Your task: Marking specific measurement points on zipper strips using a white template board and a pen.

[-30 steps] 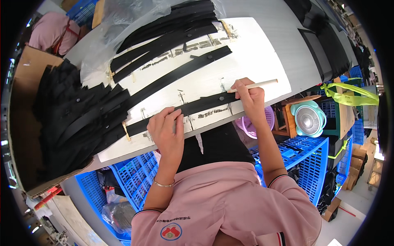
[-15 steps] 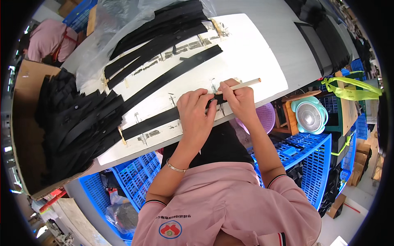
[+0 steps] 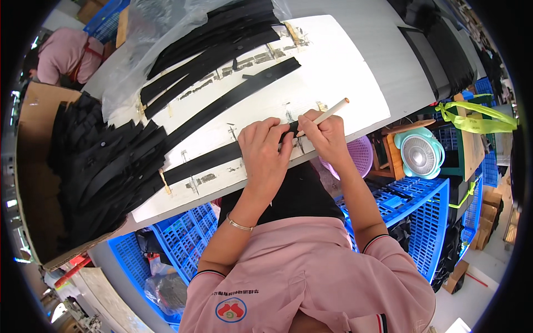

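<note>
A long black fabric strip [image 3: 205,163] lies along the near edge of a white board [image 3: 347,64] that bears dark marks and bits of tape. My left hand [image 3: 263,151] rests on the strip's right end, its fingers bent and gripping it between thumb and forefinger. In my right hand [image 3: 326,136] a white pencil [image 3: 335,108] is held like a pen, tip down by the strip end and blunt end up to the right. Farther up the board lies a second black strip [image 3: 233,102], with a small black piece on it.
At the left, a cardboard box [image 3: 33,144] holds a heap of black strips [image 3: 105,166]. More black strips [image 3: 222,44] lie at the back beside clear plastic [image 3: 139,61]. Blue crates [image 3: 425,222], a purple basket [image 3: 361,157] and a teal fan [image 3: 419,155] stand below the table edge.
The pencil has tilted more upright, and its tip has come down to the strip's end. My right hand has shifted slightly. My left hand stays nearly in place.
</note>
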### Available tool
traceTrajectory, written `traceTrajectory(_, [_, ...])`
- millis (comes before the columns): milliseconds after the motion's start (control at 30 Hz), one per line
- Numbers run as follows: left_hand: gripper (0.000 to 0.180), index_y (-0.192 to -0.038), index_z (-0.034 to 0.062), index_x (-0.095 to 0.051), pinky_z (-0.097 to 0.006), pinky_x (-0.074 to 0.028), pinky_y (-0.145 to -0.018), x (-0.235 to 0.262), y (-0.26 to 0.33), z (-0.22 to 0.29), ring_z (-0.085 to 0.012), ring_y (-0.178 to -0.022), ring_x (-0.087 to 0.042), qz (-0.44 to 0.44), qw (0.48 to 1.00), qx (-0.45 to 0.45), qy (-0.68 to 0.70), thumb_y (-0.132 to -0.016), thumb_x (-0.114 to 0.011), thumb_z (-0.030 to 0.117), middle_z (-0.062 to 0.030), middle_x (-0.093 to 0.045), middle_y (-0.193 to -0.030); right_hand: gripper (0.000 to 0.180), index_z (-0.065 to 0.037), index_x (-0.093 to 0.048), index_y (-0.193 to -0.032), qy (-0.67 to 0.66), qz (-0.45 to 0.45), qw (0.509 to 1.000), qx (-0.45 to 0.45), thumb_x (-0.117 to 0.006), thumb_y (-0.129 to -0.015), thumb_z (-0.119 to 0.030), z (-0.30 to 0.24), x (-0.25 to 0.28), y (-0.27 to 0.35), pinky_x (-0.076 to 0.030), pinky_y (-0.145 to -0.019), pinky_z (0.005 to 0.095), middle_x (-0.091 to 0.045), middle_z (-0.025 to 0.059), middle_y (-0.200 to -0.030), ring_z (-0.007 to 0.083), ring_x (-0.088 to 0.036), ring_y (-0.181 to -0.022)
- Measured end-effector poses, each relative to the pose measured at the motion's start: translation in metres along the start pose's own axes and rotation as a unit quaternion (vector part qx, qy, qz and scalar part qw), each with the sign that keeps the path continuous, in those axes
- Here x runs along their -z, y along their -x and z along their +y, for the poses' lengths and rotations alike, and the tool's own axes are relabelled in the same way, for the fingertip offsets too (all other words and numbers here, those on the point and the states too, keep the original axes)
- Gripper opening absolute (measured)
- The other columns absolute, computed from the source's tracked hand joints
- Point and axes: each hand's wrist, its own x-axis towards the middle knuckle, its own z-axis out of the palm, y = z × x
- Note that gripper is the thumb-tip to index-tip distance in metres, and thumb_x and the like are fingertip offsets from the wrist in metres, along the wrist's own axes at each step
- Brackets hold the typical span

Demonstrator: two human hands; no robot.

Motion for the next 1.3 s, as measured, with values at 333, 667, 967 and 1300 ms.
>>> traceTrajectory(333, [0.048, -0.136, 0.0072, -0.064, -0.052, -0.030, -0.114, 0.044, 0.029, 0.002, -0.0341, -0.134, -0.048, -0.047, 0.995, 0.009, -0.087, -0.091, -0.074, 0.017, -0.0135, -0.053, -0.147, 0.025, 0.004, -0.069, -0.079, -0.105, 0.048, 0.992, -0.056, -0.059, -0.097, -0.008, -0.002, 0.006, 0.009, -0.045, -0.058, 0.0262, -0.067, 0.0066, -0.071, 0.0106, -0.060, -0.063])
traceTrajectory(667, [0.053, -0.147, 0.0019, -0.052, -0.061, -0.016, -0.123, 0.053, -0.020, -0.064, -0.0432, -0.150, -0.033, -0.129, 0.989, -0.018, -0.066, -0.101, -0.065, 0.025, -0.0245, -0.041, -0.158, 0.027, -0.001, -0.072, -0.078, -0.137, 0.138, 0.979, -0.053, -0.062, -0.100, -0.013, -0.005, -0.005, 0.009, -0.038, -0.054, 0.0207, -0.066, 0.0016, -0.071, 0.0041, -0.050, -0.057])
traceTrajectory(967, [0.036, -0.129, 0.0072, -0.070, -0.049, -0.031, -0.121, 0.124, 0.011, -0.084, -0.0348, -0.136, -0.053, 0.053, 0.983, 0.026, -0.175, -0.093, -0.070, 0.009, -0.0146, -0.061, -0.142, 0.026, -0.002, -0.073, -0.081, -0.139, 0.130, 0.979, -0.072, -0.063, -0.101, -0.014, -0.004, -0.004, 0.009, -0.035, -0.053, 0.0204, -0.062, -0.0012, -0.067, 0.0030, -0.048, -0.058])
traceTrajectory(1300, [0.016, -0.107, 0.0092, -0.074, -0.049, -0.030, -0.120, 0.166, 0.011, -0.113, -0.0339, -0.128, -0.057, 0.065, 0.978, 0.098, -0.169, -0.091, -0.071, 0.009, -0.0113, -0.070, -0.124, 0.017, 0.001, -0.076, -0.107, -0.202, 0.120, 0.972, -0.035, -0.068, -0.102, -0.013, -0.003, -0.006, 0.005, -0.041, -0.056, 0.0222, -0.068, 0.0027, -0.077, 0.0051, -0.054, -0.064])
